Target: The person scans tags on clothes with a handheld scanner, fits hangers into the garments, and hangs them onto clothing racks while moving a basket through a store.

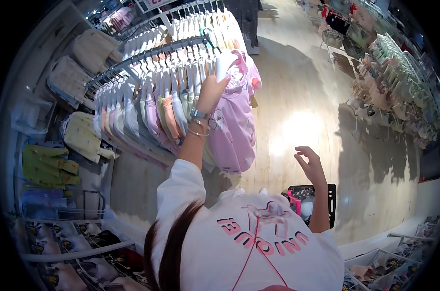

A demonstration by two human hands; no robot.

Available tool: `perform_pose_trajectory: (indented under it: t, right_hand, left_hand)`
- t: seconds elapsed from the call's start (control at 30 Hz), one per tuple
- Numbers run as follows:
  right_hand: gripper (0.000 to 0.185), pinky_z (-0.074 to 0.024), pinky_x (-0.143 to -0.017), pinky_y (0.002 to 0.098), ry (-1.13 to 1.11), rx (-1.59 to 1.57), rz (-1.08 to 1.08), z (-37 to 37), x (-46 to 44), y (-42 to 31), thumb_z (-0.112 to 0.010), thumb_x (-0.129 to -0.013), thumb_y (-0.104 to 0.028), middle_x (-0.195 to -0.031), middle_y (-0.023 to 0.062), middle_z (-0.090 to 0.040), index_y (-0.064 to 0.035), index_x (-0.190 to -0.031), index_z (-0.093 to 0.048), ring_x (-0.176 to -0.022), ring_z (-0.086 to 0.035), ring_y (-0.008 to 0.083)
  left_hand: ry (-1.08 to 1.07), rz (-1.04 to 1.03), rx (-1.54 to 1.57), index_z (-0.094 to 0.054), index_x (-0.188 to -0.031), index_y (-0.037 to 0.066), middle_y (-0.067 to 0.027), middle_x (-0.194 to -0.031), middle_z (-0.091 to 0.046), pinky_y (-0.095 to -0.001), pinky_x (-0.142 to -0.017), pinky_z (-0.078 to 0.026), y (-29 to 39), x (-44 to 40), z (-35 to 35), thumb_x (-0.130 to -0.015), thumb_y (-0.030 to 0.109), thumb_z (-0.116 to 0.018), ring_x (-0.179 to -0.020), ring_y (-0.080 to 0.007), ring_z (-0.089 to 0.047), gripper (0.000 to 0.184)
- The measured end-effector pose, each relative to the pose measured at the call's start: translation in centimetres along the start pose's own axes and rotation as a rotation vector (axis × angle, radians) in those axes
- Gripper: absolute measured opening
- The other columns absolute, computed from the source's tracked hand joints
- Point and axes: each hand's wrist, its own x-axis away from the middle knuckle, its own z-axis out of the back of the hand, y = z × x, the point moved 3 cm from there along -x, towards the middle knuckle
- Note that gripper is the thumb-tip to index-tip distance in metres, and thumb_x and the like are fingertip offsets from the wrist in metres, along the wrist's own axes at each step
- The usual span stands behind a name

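A pink garment (234, 131) with a small cartoon print hangs at the near right end of a rack of hanging clothes. My left hand (213, 92), with a watch and bracelets on its wrist, is closed on this garment's neckline, just below the metal rail (157, 51). Held out over the floor at the right, my right hand (309, 162) has its fingers apart and slightly bent, with nothing in it. A row of pastel clothes (152, 111) on white hangers lies left of the pink garment.
A black basket (332, 203) with items inside stands below my right forearm. Racks of pale garments (394, 72) stand at the right. Folded-out tops (84, 136) hang along the left wall. Packed trays (79, 254) are at the lower left.
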Motion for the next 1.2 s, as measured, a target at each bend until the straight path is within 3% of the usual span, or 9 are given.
perform_pose_trajectory:
  t: [0.07, 0.1, 0.33, 0.57, 0.8, 0.9, 1.03, 1.1, 1.2]
  right_hand:
    - [0.027, -0.0485, -0.08, 0.0315, -0.023, -0.009, 0.008, -0.5, 0.1, 0.0, -0.066, -0.086, -0.014, -0.101, 0.0117, -0.065, 0.0002, -0.109, -0.061, -0.091, -0.063, 0.021]
    - [0.027, -0.0486, -0.079, 0.031, -0.044, -0.011, -0.011, -0.8, 0.0, 0.1, -0.065, -0.086, -0.014, -0.102, 0.0114, -0.065, 0.0002, -0.108, -0.061, -0.091, -0.063, 0.0205]
    - [0.025, -0.0488, -0.078, 0.0304, -0.099, -0.066, -0.049, -1.7, 0.0, 1.1, -0.065, -0.087, -0.014, -0.102, 0.0111, -0.066, 0.0003, -0.107, -0.062, -0.091, -0.063, 0.0199]
    - [0.027, -0.0488, -0.075, 0.0315, -0.13, -0.088, -0.043, -3.1, -0.7, 2.3, -0.064, -0.088, -0.018, -0.102, 0.01, -0.066, -0.0002, -0.109, -0.062, -0.091, -0.063, 0.0192]
    - [0.057, -0.0447, -0.093, 0.0347, -0.276, -0.247, 0.001, -9.7, -3.3, 0.8, -0.068, -0.085, -0.018, -0.126, 0.0135, -0.053, -0.0019, -0.133, -0.042, -0.109, -0.056, 0.0236]
    - [0.07, -0.0418, -0.098, 0.0375, -0.291, -0.257, 0.119, -12.9, -3.8, 0.2, -0.069, -0.083, -0.019, -0.134, 0.0203, -0.045, 0.0001, -0.139, -0.032, -0.12, -0.049, 0.0305]
    - [0.078, -0.0358, -0.105, 0.0381, -0.356, -0.35, 0.106, -16.7, -3.7, 0.6, -0.072, -0.081, -0.02, -0.135, 0.0231, -0.043, 0.0033, -0.141, -0.028, -0.127, -0.043, 0.0335]
    - [0.079, -0.0369, -0.104, 0.0377, -0.369, -0.352, 0.123, -17.7, -3.8, 1.7, -0.072, -0.08, -0.02, -0.136, 0.0231, -0.043, 0.003, -0.141, -0.028, -0.126, -0.044, 0.0324]
    - [0.079, -0.0407, -0.1, 0.0369, -0.457, -0.392, 0.057, -17.6, -4.1, 2.4, -0.072, -0.08, -0.02, -0.136, 0.0235, -0.043, 0.0031, -0.141, -0.029, -0.124, -0.047, 0.0302]
  left_hand:
    - [-0.01, 0.001, 0.05, -0.061, -0.077, -0.01, -0.0219, -0.067, -0.062, -0.0399, -0.061, -0.047, -0.9, -0.6, -1.4, -0.084, 0.038, -0.064, -0.064, -0.0313, -0.063, 0.048]
    - [0.009, 0.007, -0.043, -0.061, -0.08, -0.011, -0.0272, -0.072, -0.063, -0.043, -0.067, -0.049, -0.6, -0.2, -1.4, -0.084, 0.037, -0.063, -0.074, -0.0405, -0.065, 0.049]
    - [0.057, 0.121, -0.238, -0.056, -0.093, -0.014, -0.0353, -0.084, -0.061, -0.0458, -0.074, -0.051, 0.5, 1.8, -2.2, -0.086, 0.041, -0.062, -0.085, -0.045, -0.063, 0.056]
    - [0.119, 0.036, -0.26, -0.041, -0.114, -0.008, -0.0329, -0.09, -0.061, -0.0488, -0.072, -0.049, 0.5, 8.5, -2.7, -0.082, 0.027, -0.07, -0.085, -0.0481, -0.061, 0.055]
    - [0.273, -0.066, -0.202, -0.048, -0.101, -0.004, -0.0284, -0.089, -0.061, -0.0493, -0.072, -0.046, 0.3, 10.3, -6.9, -0.083, 0.026, -0.068, -0.082, -0.0465, -0.06, 0.041]
    - [0.264, 0.062, -0.068, -0.045, -0.116, -0.007, -0.0281, -0.1, -0.06, -0.0451, -0.079, -0.046, -1.4, 9.4, -7.6, -0.083, 0.024, -0.069, -0.089, -0.0418, -0.06, 0.052]
    - [0.457, -0.171, -0.214, -0.039, -0.125, -0.006, -0.0278, -0.109, -0.058, -0.0472, -0.092, -0.04, 1.5, 11.8, -8.4, -0.082, 0.024, -0.071, -0.102, -0.0423, -0.055, 0.062]
    - [0.507, -0.136, -0.032, -0.039, -0.125, -0.007, -0.0265, -0.106, -0.059, -0.0427, -0.086, -0.045, -0.9, 13.8, -10.7, -0.081, 0.024, -0.072, -0.099, -0.0373, -0.058, 0.063]
    - [0.138, 0.229, 0.201, -0.058, -0.09, -0.01, -0.019, -0.07, -0.061, -0.0381, -0.065, -0.049, -6.5, 16.7, -14.7, -0.085, 0.032, -0.067, -0.067, -0.0274, -0.062, 0.044]
